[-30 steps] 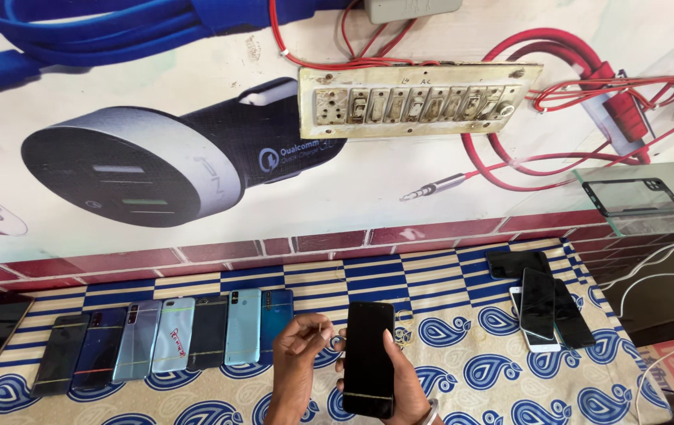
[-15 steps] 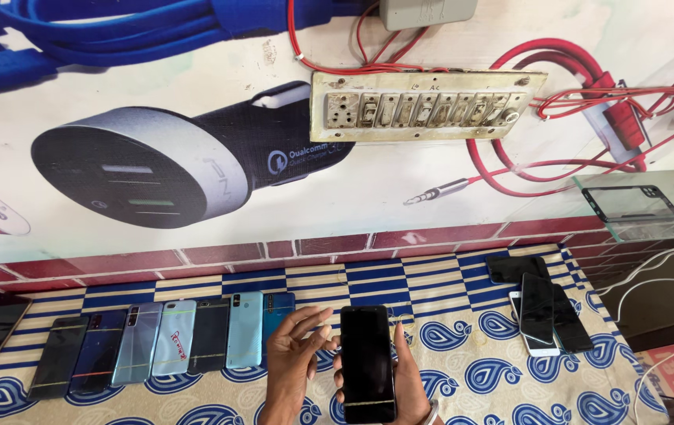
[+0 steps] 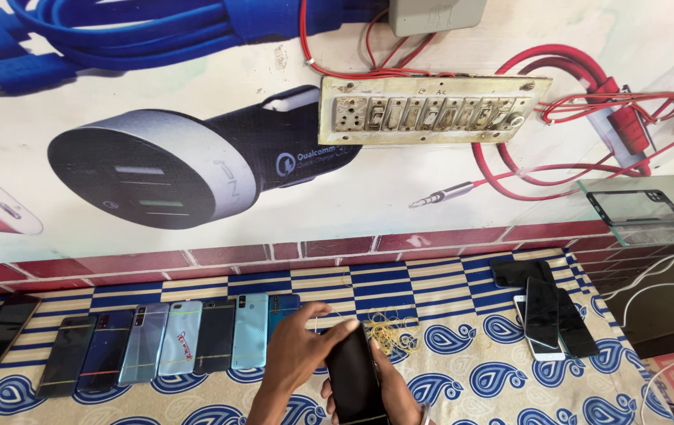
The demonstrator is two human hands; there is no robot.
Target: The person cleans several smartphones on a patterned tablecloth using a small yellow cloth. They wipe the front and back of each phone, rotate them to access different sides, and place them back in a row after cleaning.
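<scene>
Two hands meet at the bottom centre of the head view, both on one black phone (image 3: 353, 378). The phone stands roughly upright in the frame, its lower end cut off by the bottom edge. The left hand (image 3: 298, 354) comes in from the lower left, its fingers curled over the top end of the phone and pinching it. The right hand (image 3: 396, 393) lies under and to the right of the phone, its fingers wrapped along the right edge.

The worktop (image 3: 463, 370) fills the lower third of the frame and carries a cloth with blue-and-cream stripes and blue paisley shapes. A row of phones (image 3: 140, 342) lies side by side at the lower left, backs up, in dark, blue and pale blue colours; the last of the row is just beside the left hand. A tangle of thin yellowish rubber bands (image 3: 388, 330) lies just above the held phone. A stack of dark phones (image 3: 545, 311) lies at the lower right, well apart from the hands.

On the wall, a worn switch-and-socket board (image 3: 423, 110) sits at upper centre, with red cables (image 3: 557, 102) looping to its right. A glass shelf (image 3: 644, 208) projects at the right edge.
</scene>
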